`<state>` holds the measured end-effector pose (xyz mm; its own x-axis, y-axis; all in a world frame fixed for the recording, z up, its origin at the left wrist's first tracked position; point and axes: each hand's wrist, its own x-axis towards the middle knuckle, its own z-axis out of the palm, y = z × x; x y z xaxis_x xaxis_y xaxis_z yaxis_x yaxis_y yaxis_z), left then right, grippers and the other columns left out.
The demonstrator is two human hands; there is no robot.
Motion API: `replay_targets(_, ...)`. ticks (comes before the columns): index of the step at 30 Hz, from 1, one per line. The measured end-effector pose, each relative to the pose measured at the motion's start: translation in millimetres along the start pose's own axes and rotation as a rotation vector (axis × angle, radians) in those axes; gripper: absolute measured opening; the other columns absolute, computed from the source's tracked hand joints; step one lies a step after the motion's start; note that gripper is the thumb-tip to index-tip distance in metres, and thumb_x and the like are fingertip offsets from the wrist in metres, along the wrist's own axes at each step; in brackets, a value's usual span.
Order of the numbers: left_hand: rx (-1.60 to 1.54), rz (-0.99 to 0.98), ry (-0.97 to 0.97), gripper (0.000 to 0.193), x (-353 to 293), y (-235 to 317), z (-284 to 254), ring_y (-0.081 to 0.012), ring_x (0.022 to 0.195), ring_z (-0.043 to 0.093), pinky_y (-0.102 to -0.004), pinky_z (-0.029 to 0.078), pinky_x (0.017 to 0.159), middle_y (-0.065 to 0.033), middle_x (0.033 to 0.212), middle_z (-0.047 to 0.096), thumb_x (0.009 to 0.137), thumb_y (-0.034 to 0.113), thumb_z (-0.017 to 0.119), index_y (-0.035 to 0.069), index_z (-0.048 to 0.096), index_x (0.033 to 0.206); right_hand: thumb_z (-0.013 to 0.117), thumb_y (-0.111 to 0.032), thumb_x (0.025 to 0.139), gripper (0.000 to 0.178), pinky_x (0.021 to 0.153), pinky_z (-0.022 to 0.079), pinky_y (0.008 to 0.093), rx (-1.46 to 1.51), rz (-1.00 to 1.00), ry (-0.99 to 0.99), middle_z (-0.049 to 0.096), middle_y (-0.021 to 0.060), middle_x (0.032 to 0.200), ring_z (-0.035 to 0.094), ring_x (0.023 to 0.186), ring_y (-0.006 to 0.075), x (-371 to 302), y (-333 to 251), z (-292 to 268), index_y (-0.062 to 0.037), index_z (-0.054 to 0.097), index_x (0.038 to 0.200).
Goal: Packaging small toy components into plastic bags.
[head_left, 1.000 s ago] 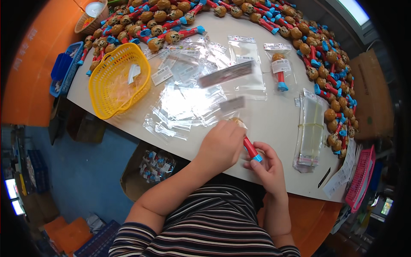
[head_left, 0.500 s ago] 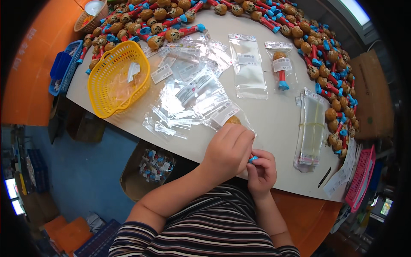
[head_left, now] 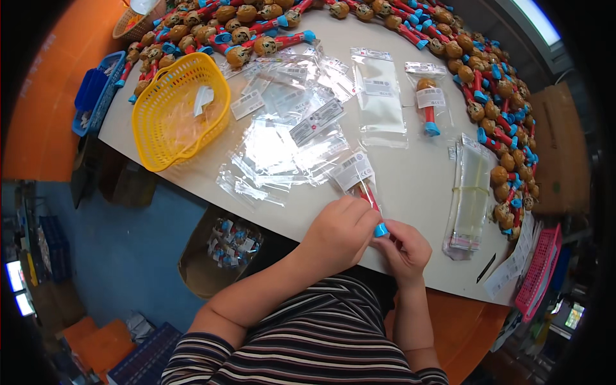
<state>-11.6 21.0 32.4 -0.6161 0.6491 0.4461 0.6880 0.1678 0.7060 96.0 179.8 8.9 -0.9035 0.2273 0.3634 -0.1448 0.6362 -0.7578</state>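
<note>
Near the table's front edge, a red-stemmed toy (head_left: 369, 196) with a blue foot lies inside a clear plastic bag. Its upper end is behind the bag's printed label (head_left: 353, 172). My left hand (head_left: 341, 230) has its fingers closed on the bag and the toy's stem. The blue foot sticks out between both hands, and the thumb and fingers of my right hand (head_left: 409, 249) pinch it from the right. Left of this bag spreads a loose pile of flat clear bags (head_left: 276, 147). A packed toy (head_left: 429, 106) in its own bag lies farther back, beside a flat empty bag (head_left: 378, 96).
Brown-headed toys (head_left: 478, 83) heap along the table's far and right sides. A yellow basket (head_left: 144, 122) stands at the left, with a blue basket (head_left: 115, 77) beyond it. Banded bags (head_left: 468, 199) and a pink basket (head_left: 541, 269) are right. Below sits a carton of packed toys (head_left: 234, 247).
The toy sits deeper in its bag: the brown head that showed by my left hand is now hidden, and red stem shows below the label. My right hand has shifted slightly right.
</note>
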Motion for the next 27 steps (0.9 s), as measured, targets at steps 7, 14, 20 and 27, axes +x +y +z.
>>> replay_targets(7, 0.049, -0.002, 0.057, 0.019, 3.7, -4.8, 1.8, -0.0333, 0.084, 0.058, -0.0409, 0.047, 0.076, -0.0137, 0.088, 0.059, 0.075, 0.000, 0.067, 0.003, 0.059, 0.092, 0.076, 0.002, 0.080, 0.028, 0.057, 0.043, 0.0175, 0.597, 0.523, 0.227, 0.068, 0.0046, 0.084, 0.055, 0.064, 0.0031, 0.3, -9.5, 10.1, 0.0052, 0.064, 0.105)
replay_targets(14, -0.004, -0.009, 0.054, 0.020, 2.4, -3.0, 0.7, -0.0327, 0.084, 0.058, -0.0410, 0.047, 0.077, -0.0128, 0.088, 0.059, 0.074, 0.001, 0.066, 0.002, 0.059, 0.092, 0.078, 0.000, 0.077, 0.030, 0.056, 0.043, 0.0223, 0.159, 0.293, 0.126, 0.066, 0.0051, 0.082, 0.053, 0.062, 0.0076, 1.0, -14.2, 16.3, 0.0007, 0.066, 0.104)
replay_targets(20, 0.058, 0.100, -0.081, 0.022, 3.2, 0.5, -2.2, -0.0307, 0.086, 0.058, -0.0401, 0.046, 0.077, -0.0123, 0.090, 0.058, 0.073, 0.006, 0.066, 0.002, 0.060, 0.093, 0.081, 0.000, 0.065, 0.040, 0.064, 0.046, 0.0312, -0.352, -0.259, 0.126, 0.063, 0.0074, 0.090, 0.057, 0.077, 0.0222, 14.1, -6.3, 5.6, -0.0044, 0.067, 0.102)
replay_targets(27, 0.121, 0.061, -0.185, 0.024, -5.4, -3.5, 5.2, -0.0292, 0.087, 0.059, -0.0393, 0.045, 0.076, -0.0107, 0.090, 0.059, 0.072, 0.006, 0.066, 0.001, 0.061, 0.095, 0.078, -0.004, 0.070, 0.059, 0.093, 0.046, 0.0365, 0.045, 0.153, 0.000, 0.048, 0.0207, 0.134, 0.055, 0.112, 0.0317, 13.7, 9.0, 16.8, -0.0038, 0.048, 0.121)
